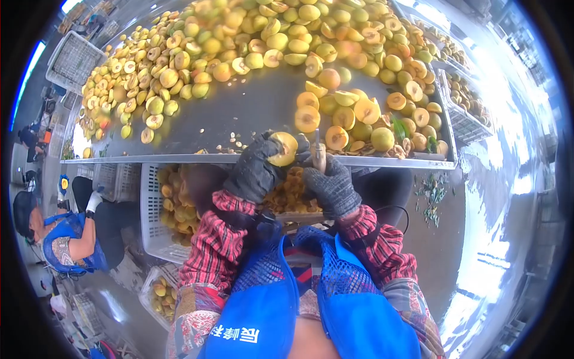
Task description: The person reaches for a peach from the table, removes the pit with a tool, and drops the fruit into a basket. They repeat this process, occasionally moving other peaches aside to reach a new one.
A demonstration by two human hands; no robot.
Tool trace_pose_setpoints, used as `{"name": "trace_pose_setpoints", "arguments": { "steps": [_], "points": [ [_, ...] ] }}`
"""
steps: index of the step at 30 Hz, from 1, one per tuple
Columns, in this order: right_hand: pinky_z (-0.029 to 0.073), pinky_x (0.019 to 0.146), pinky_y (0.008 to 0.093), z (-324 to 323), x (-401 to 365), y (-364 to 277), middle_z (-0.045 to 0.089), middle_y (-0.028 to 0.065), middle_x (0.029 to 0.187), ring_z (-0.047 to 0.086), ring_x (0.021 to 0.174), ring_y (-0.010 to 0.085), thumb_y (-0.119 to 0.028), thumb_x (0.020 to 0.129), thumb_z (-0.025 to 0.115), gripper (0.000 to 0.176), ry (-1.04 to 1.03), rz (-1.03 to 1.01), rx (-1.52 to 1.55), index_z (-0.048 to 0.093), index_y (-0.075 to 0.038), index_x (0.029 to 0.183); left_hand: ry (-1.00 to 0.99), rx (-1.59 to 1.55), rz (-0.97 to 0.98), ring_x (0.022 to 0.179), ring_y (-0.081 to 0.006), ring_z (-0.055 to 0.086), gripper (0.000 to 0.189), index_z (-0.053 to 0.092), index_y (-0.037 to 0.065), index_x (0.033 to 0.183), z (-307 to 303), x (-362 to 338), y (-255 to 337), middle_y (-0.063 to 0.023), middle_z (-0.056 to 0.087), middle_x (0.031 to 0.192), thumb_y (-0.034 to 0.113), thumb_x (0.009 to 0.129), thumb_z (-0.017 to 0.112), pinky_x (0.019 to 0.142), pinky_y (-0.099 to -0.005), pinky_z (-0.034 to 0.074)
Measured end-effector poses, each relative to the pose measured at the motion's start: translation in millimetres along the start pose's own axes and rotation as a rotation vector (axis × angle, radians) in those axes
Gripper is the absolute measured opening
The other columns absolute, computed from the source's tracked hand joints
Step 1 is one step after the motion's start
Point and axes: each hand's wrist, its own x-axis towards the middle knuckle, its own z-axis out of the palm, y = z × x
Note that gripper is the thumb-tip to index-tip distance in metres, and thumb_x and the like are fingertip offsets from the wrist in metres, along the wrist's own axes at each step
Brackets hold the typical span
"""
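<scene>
My left hand (258,167), in a dark grey glove, is closed around a cut yellow peach (283,148) at the front edge of the metal table (251,105). My right hand (332,186), gloved alike, grips a pitting knife (320,157) by its pale wooden handle. Its narrow metal blade points up and away from me, just right of the peach. Beyond both hands lie whole and halved peaches (366,110), some showing brown stones. Below them a white crate (150,203) holds many cut peaches, partly hidden by my hands and sleeves.
A large heap of peaches (263,36) covers the table's far side. Small bits and stones lie near its front edge. Another person (72,233) in a blue apron sits at the left. Crates (75,60) stand around. Leaves (431,194) litter the floor at right.
</scene>
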Motion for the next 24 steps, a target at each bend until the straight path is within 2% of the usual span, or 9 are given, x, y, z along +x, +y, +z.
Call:
{"name": "trace_pose_setpoints", "arguments": {
  "steps": [2, 3, 7, 9, 13, 16, 18, 22, 24],
  "points": [
    [0.046, 0.050, 0.0236, 6, 1, 5, 0.052, 0.0026, 0.073, 0.051, 0.058, 0.0098, -0.012, 0.076, 0.059, 0.025, -0.029, 0.085, 0.118, 0.051, -0.002, 0.098, 0.041, 0.775, 0.385, 0.086, -0.0233, 0.056, 0.029, 0.045, 0.004, 0.109, 1, -6, -7, -0.0090, 0.054, 0.096, 0.012, 0.081, 0.048, 0.070, -0.0319, 0.049],
    [0.045, 0.049, 0.0240, 5, 1, 9, 0.053, 0.0032, 0.074, 0.051, 0.056, 0.0101, -0.012, 0.077, 0.058, 0.026, -0.050, 0.095, 0.021, 0.049, -0.003, 0.100, 0.173, 0.293, 0.131, 0.085, -0.0216, 0.056, 0.034, 0.044, 0.006, 0.112, 2, -18, -5, -0.0080, 0.054, 0.094, 0.010, 0.079, 0.052, 0.070, -0.0304, 0.049],
    [0.044, 0.059, 0.0246, 7, -10, 5, 0.055, 0.0046, 0.080, 0.052, 0.069, 0.0108, -0.012, 0.079, 0.058, 0.023, -0.144, 0.242, -0.058, 0.051, -0.002, 0.099, 0.191, -0.014, 0.045, 0.085, -0.0196, 0.056, 0.032, 0.047, 0.004, 0.110, -5, -26, -4, -0.0081, 0.055, 0.094, 0.009, 0.079, 0.053, 0.071, -0.0290, 0.048],
    [0.044, 0.059, 0.0284, 5, -14, 16, 0.055, 0.0082, 0.079, 0.053, 0.068, 0.0146, -0.016, 0.079, 0.057, 0.023, -0.197, 0.127, -0.334, 0.051, -0.002, 0.097, 0.167, 1.629, 0.421, 0.086, -0.0189, 0.057, 0.028, 0.051, 0.003, 0.106, -10, -30, 2, -0.0088, 0.056, 0.096, 0.010, 0.079, 0.053, 0.072, -0.0288, 0.047],
    [0.043, 0.061, 0.0316, 7, -15, 15, 0.054, 0.0110, 0.079, 0.053, 0.069, 0.0181, -0.018, 0.079, 0.056, 0.025, -0.261, 0.157, -0.488, 0.050, -0.003, 0.098, 0.270, 1.296, 0.464, 0.088, -0.0196, 0.058, 0.023, 0.054, 0.003, 0.102, -16, -35, -6, -0.0095, 0.057, 0.098, 0.012, 0.081, 0.053, 0.074, -0.0296, 0.046],
    [0.043, 0.063, 0.0346, 7, -15, 22, 0.055, 0.0140, 0.080, 0.055, 0.070, 0.0238, -0.020, 0.079, 0.056, 0.025, -0.303, 0.156, -0.491, 0.050, -0.003, 0.096, 0.084, 0.927, 0.480, 0.090, -0.0217, 0.057, 0.025, 0.053, 0.002, 0.104, -9, -43, -2, -0.0109, 0.057, 0.099, 0.014, 0.083, 0.052, 0.075, -0.0298, 0.046],
    [0.042, 0.064, 0.0381, 4, -13, 41, 0.054, 0.0176, 0.081, 0.055, 0.073, 0.0300, -0.021, 0.078, 0.056, 0.026, -0.293, -0.026, -0.592, 0.049, -0.002, 0.095, 0.233, 0.016, 0.134, 0.092, -0.0228, 0.055, 0.029, 0.049, 0.000, 0.107, -1, -47, -1, -0.0115, 0.056, 0.098, 0.019, 0.086, 0.049, 0.079, -0.0310, 0.047],
    [0.042, 0.064, 0.0407, 9, -16, 24, 0.054, 0.0207, 0.080, 0.053, 0.074, 0.0349, -0.023, 0.078, 0.056, 0.028, -0.285, -0.043, -0.683, 0.048, -0.002, 0.094, 0.062, -0.103, 0.105, 0.095, -0.0240, 0.053, 0.035, 0.043, -0.002, 0.112, -29, -37, -9, -0.0138, 0.054, 0.101, 0.025, 0.090, 0.041, 0.082, -0.0326, 0.046],
    [0.041, 0.065, 0.0410, 8, -17, 21, 0.053, 0.0212, 0.078, 0.053, 0.074, 0.0357, -0.022, 0.078, 0.056, 0.028, -0.311, -0.016, -0.786, 0.047, -0.001, 0.093, 0.062, 0.326, 0.319, 0.096, -0.0242, 0.053, 0.039, 0.040, -0.001, 0.116, -16, -40, -10, -0.0158, 0.050, 0.107, 0.028, 0.092, 0.035, 0.085, -0.0326, 0.045]
  ]
}}
